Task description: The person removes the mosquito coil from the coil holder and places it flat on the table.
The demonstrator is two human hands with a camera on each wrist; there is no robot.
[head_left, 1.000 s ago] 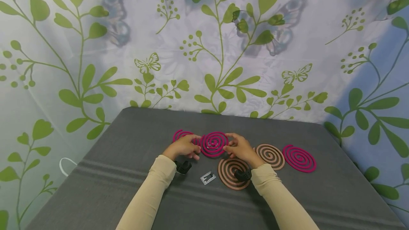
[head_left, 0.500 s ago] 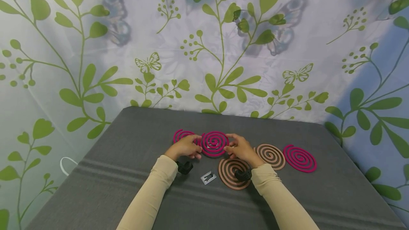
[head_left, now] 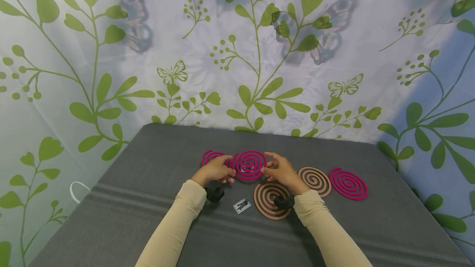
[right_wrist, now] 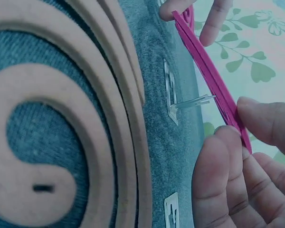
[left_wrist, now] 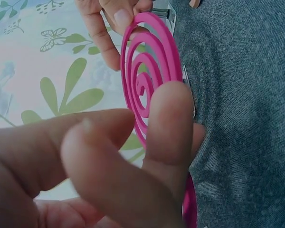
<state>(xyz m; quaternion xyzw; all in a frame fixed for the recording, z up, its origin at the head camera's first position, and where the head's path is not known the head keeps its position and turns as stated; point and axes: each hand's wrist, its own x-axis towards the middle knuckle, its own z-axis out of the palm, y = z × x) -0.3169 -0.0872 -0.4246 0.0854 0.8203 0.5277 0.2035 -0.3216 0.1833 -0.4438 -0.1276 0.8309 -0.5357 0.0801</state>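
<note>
A pink mosquito coil [head_left: 249,164] is held tilted by its edges between both hands, over the middle of the table. My left hand [head_left: 214,171] pinches its left rim, with thumb and finger on either face in the left wrist view. On the opposite rim, my right hand [head_left: 281,172] grips the coil with the thumb on one face and fingers on the other. A thin metal coil stand [right_wrist: 192,102] lies just beneath, its raised prong reaching up to the coil's underside in the right wrist view. Part of the coil is hidden by the left fingers.
Another metal stand [head_left: 242,205] lies nearer me. A brown coil [head_left: 273,197] lies under my right wrist, with a second brown coil [head_left: 313,180] and a pink coil [head_left: 348,183] further right. One more pink coil [head_left: 203,158] is partly behind my left hand. Patterned cloth hangs behind.
The held coil has shifted slightly up and away from me. My right fingers have risen a little along its rim, while the left hand stays almost in place.
</note>
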